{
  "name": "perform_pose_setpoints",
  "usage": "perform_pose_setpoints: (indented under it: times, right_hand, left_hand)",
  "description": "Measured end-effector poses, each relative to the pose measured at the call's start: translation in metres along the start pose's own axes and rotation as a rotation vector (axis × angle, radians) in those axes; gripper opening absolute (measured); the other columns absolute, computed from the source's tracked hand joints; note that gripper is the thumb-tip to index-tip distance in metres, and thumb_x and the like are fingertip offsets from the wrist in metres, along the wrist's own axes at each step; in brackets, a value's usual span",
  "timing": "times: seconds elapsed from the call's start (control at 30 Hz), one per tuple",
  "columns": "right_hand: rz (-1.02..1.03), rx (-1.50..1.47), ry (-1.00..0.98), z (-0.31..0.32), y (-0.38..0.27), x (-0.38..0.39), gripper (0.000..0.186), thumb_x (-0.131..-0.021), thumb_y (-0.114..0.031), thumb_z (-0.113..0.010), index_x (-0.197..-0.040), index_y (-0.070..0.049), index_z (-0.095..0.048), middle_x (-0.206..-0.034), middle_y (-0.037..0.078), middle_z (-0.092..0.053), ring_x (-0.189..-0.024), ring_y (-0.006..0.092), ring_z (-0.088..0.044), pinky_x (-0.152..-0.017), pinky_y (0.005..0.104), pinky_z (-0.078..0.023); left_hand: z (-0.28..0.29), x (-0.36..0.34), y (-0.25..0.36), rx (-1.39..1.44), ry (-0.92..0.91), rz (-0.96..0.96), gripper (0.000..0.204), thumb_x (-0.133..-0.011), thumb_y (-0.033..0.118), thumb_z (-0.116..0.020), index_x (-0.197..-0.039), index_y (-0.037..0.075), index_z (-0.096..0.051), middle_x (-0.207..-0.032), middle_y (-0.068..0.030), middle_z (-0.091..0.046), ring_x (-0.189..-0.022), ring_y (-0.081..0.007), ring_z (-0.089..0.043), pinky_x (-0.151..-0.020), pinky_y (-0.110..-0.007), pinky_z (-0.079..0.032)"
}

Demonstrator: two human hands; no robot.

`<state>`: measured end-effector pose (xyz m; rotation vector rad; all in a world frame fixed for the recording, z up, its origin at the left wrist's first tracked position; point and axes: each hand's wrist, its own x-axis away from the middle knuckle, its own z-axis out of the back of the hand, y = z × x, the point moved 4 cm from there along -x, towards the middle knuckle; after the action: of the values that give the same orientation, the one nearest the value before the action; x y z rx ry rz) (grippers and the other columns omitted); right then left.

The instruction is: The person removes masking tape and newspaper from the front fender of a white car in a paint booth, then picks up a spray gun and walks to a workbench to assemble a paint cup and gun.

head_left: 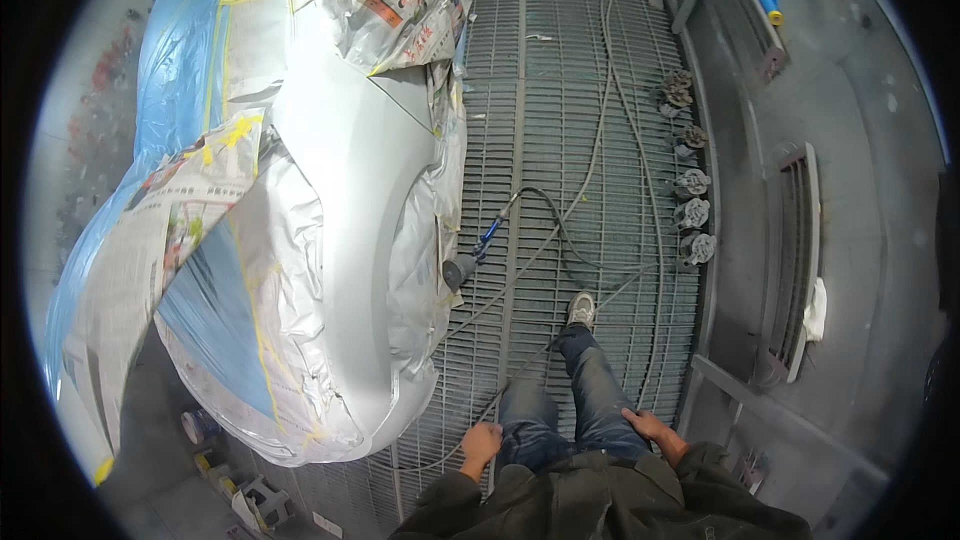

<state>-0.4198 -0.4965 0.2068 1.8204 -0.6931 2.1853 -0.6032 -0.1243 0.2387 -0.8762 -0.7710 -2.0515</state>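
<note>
My left hand point(482, 442) hangs beside my left thigh, its fingers curled closed and nothing showing in it. My right hand point(650, 426) rests against or close to my right thigh, also loosely curled, with no object visible. To the left stands a car body with a bare silver-white fender point(355, 240), nearest my left hand. Crumpled newspaper point(400, 10), blue plastic film point(178, 60) and yellow tape mask the parts around it. On the grating beside the fender lies a spray gun or similar air tool point(460, 268) with a blue handle and a dark hose.
A metal floor grating point(560, 70) runs ahead, crossed by long hoses point(606, 70). Several crumpled lumps point(693, 212) line its right edge. Framed vents point(795, 260) sit on the grey wall, with a white cloth point(815, 310) hanging there. A small step stool point(265, 502) stands lower left.
</note>
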Motion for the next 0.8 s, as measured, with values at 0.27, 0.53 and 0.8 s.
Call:
perform_pose_setpoints:
  times: [0.27,0.53,0.8]
  right_hand:
    - [-0.175,0.159,-0.061,0.068,-0.079,-0.030,0.088,-0.087,-0.068,-0.048,-0.118,0.013,-0.058,-0.120,0.036,-0.057,-0.115,0.0461,-0.055,-0.097,0.0466,-0.041]
    - [-0.107,0.093,0.325,0.121,-0.200,-0.029,0.086,-0.089,-0.061,-0.050,-0.136,0.011,-0.041,-0.127,0.036,-0.052,-0.119,0.0465,-0.051,-0.101,0.0455,-0.039]
    - [-0.233,0.274,0.251,0.131,-0.209,-0.068,0.069,-0.084,-0.042,-0.062,-0.132,0.006,-0.046,-0.130,0.033,-0.048,-0.120,0.0474,-0.048,-0.099,0.0474,-0.041]
  left_hand:
    - [0.083,-0.105,0.138,0.331,0.094,-0.133,0.023,-0.088,0.021,-0.060,-0.106,0.010,-0.069,-0.098,-0.0131,-0.070,-0.090,-0.0362,-0.066,-0.081,-0.046,-0.052]
    - [0.281,-0.289,0.301,-0.005,0.515,-0.521,0.060,-0.091,0.022,-0.060,-0.140,-0.006,-0.038,-0.146,-0.0286,-0.035,-0.138,-0.0430,-0.032,-0.110,-0.049,-0.031]
    - [0.526,-0.443,0.382,-0.463,1.132,-0.427,0.072,-0.089,0.034,-0.060,-0.141,-0.008,-0.035,-0.150,-0.0285,-0.029,-0.143,-0.0405,-0.023,-0.117,-0.047,-0.018]
